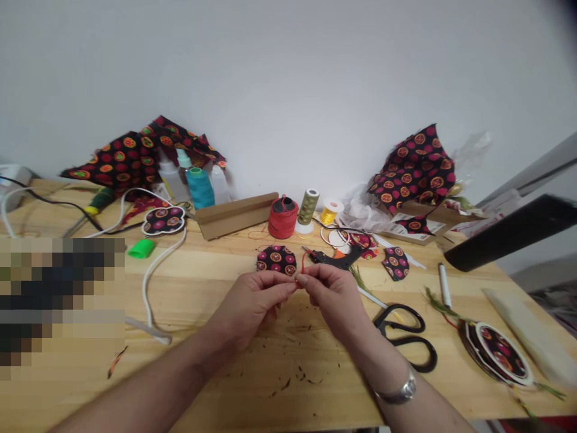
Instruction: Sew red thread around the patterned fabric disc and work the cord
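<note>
Both of my hands meet over the middle of the wooden table, fingertips touching. My left hand (261, 297) is closed in a pinch, and so is my right hand (331, 294). A thin red cord (303, 262) rises from between the fingertips; anything smaller held there is too small to make out. Just behind my left hand lies a round patterned fabric piece (276, 260). A black glue gun (336, 260) rests behind my right hand. Black-handled scissors (426, 352) lie beside my right wrist, which wears a silver bracelet (399, 391).
Behind the hands stand a red cord spool (283, 218), an olive thread spool (309, 205), a yellow spool (332, 211) and a cardboard tray (238, 216). A white cable (146, 288) curves at left. Fabric-covered discs (500, 352) and a black cylinder (509, 231) are at right.
</note>
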Demonstrator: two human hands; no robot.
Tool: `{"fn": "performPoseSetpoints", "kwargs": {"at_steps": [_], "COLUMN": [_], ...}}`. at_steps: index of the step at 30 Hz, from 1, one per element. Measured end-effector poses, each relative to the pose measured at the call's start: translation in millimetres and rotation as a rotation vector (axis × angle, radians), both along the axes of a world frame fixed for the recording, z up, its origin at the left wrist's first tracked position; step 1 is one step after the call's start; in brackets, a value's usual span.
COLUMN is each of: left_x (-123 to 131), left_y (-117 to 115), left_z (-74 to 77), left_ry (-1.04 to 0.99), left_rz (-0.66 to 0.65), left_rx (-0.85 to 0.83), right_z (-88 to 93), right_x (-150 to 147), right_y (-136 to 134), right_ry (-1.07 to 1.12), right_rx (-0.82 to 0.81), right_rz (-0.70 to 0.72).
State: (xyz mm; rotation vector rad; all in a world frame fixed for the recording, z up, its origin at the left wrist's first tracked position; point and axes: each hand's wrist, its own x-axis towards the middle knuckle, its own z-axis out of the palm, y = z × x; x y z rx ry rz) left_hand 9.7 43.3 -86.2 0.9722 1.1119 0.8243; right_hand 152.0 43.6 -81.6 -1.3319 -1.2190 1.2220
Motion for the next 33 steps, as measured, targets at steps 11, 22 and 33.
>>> {"fn": "performPoseSetpoints", "kwargs": {"at_steps": [11, 22, 33], "left_x": [-0.9, -0.7, -0.6], "left_y": [-1.2, -0.8, -0.4], "left_z": [-0.8, 1.9, 1.7], "left_ry": [-0.010, 0.039, -0.006], "left_rz": [-0.032, -0.010, 0.023], "left_rx": [0.008, 0.039, 0.001], "right_z": [-1.6, 0.4, -1.9], "right_x": [4.1, 2.8, 4.7], "right_y": [0.9, -0.6, 1.4], "right_ry": [-0.064, -0.043, -0.083], "right_rx": [0.034, 0.005, 0.023], "right_rz": [0.033, 0.043, 0.076]}}
